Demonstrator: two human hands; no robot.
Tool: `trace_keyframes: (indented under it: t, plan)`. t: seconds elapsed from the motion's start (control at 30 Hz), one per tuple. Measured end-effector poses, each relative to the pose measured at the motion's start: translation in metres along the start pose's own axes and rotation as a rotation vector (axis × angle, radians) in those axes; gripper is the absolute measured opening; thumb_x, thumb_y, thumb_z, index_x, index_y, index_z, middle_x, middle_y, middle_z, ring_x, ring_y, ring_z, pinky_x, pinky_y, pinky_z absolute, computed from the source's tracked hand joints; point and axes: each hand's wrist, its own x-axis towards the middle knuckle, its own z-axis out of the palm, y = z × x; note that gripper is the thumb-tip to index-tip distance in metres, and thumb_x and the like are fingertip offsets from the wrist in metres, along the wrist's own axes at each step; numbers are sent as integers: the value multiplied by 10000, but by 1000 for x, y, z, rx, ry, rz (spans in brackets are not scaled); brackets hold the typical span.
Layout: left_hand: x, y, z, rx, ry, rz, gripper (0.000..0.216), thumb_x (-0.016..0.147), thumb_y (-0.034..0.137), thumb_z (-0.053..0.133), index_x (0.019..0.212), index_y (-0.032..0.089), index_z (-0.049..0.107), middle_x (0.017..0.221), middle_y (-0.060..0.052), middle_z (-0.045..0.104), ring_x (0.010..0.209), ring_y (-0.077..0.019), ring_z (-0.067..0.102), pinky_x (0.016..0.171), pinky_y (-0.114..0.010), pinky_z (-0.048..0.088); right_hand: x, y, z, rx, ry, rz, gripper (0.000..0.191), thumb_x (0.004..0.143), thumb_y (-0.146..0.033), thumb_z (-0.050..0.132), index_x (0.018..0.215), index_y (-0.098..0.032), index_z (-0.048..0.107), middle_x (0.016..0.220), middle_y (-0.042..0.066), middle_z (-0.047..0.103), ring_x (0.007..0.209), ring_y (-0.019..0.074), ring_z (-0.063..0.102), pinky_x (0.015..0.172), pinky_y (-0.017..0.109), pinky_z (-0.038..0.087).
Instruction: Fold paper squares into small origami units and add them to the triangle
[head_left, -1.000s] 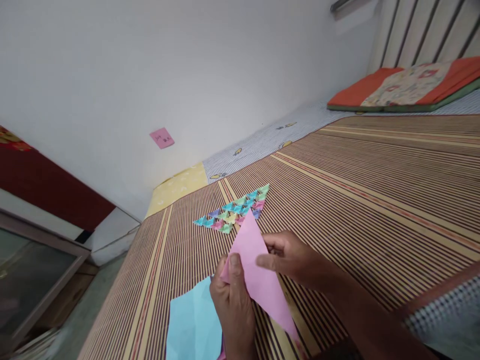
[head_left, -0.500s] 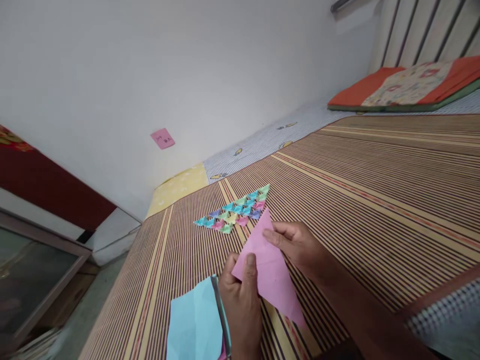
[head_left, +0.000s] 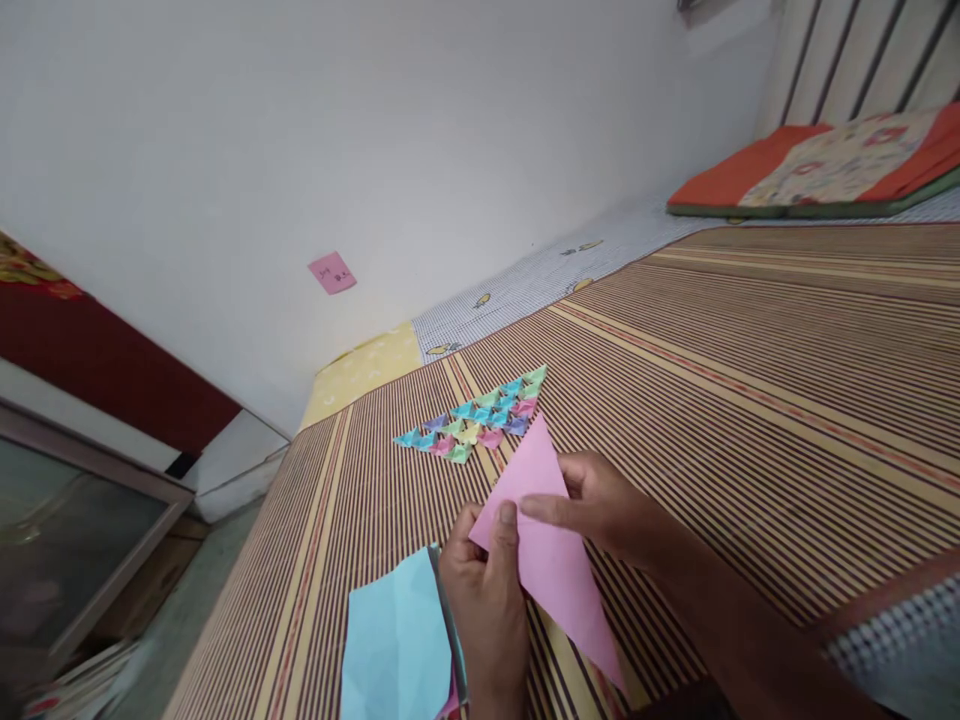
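A sheet of pink paper [head_left: 551,565], folded into a triangle, is held between my two hands above the striped mat. My left hand [head_left: 491,590] pinches its left corner, thumb on top and fingers beneath. On the right side, my right hand [head_left: 592,500] grips the edge, its thumb lying flat across the face of the paper close to the left thumb. Beside my left wrist lies a stack of light blue paper [head_left: 397,635], with a bit of pink showing under it. Beyond the hands, several small folded paper pieces [head_left: 480,415] in mixed colours form a triangle.
The striped mat [head_left: 750,370] covers the bed up to a patterned sheet [head_left: 517,290] along the white wall. A pink note [head_left: 332,272] is stuck there. A folded orange quilt [head_left: 825,170] lies at the back right. A glass-fronted cabinet [head_left: 82,540] stands at the left.
My right hand has slid down the paper's edge, its thumb now beside the left thumb. My left hand keeps its pinch. The whole view has shifted slightly.
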Motion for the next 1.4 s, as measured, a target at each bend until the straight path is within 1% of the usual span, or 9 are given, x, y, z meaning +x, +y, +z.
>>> trace_keyframes:
  t: [0.07, 0.2, 0.33, 0.53, 0.77, 0.9, 1.1, 1.23, 1.4]
  plan:
    - [0, 2, -1, 2, -11, 2, 345, 822, 432, 752, 711, 190, 532, 596, 67, 478, 524, -95, 429, 473, -189, 362, 0, 2, 1, -63, -27, 32, 301, 803, -405, 752, 768, -110, 696, 667, 18, 597, 581, 128, 526, 511, 233, 389]
    - [0, 6, -2, 30, -25, -24, 362, 833, 471, 728, 717, 192, 530, 601, 52, 519, 530, -106, 479, 484, -194, 395, 3, 4, 2, -16, 75, 7, 346, 798, -444, 753, 711, -126, 648, 629, 0, 569, 551, 118, 504, 488, 226, 377]
    - [0, 9, -2, 54, -81, -30, 365, 840, 477, 721, 714, 194, 528, 583, 59, 483, 509, -98, 453, 478, -189, 380, 4, -3, -3, 88, 175, -62, 342, 812, -452, 734, 703, -145, 631, 626, -17, 549, 556, 112, 486, 502, 229, 389]
    - [-2, 8, 1, 72, -101, -7, 368, 790, 494, 763, 711, 190, 571, 554, 66, 436, 484, -92, 403, 463, -187, 340, 0, -13, -10, 56, 333, -189, 382, 857, -402, 698, 617, -184, 495, 593, -57, 414, 544, 95, 382, 489, 219, 321]
    - [0, 7, -2, 27, -108, -30, 385, 811, 470, 754, 685, 187, 526, 580, 65, 449, 495, -78, 405, 463, -171, 336, 9, 1, -21, 120, 467, -284, 273, 924, -413, 621, 830, -162, 674, 683, 0, 596, 579, 113, 517, 542, 228, 408]
    - [5, 8, -7, -78, -55, -71, 365, 807, 442, 771, 710, 178, 537, 587, 76, 462, 475, -59, 409, 444, -156, 335, 12, 7, -23, 218, 365, -226, 362, 949, -503, 571, 1039, -168, 678, 794, 31, 671, 592, 125, 586, 579, 251, 461]
    - [10, 6, -13, -238, 18, -113, 303, 797, 408, 790, 882, 158, 640, 696, 14, 656, 540, -97, 585, 500, -180, 461, 3, 4, -6, -4, -114, -38, 380, 935, -462, 599, 724, -146, 615, 651, 0, 586, 573, 120, 530, 548, 240, 411]
    - [12, 5, -11, -245, 85, -112, 309, 774, 400, 811, 885, 152, 663, 724, -5, 708, 542, -110, 627, 541, -207, 519, 1, 6, 7, -117, -104, -56, 290, 899, -352, 625, 692, -156, 572, 626, -39, 474, 565, 102, 420, 504, 231, 308]
    - [10, 4, -6, -311, 98, -165, 332, 775, 378, 805, 986, 141, 707, 849, -73, 775, 686, -200, 730, 613, -277, 575, 2, 10, 14, -330, 43, -164, 273, 870, -256, 613, 635, -171, 504, 617, -57, 376, 580, 100, 336, 513, 253, 243]
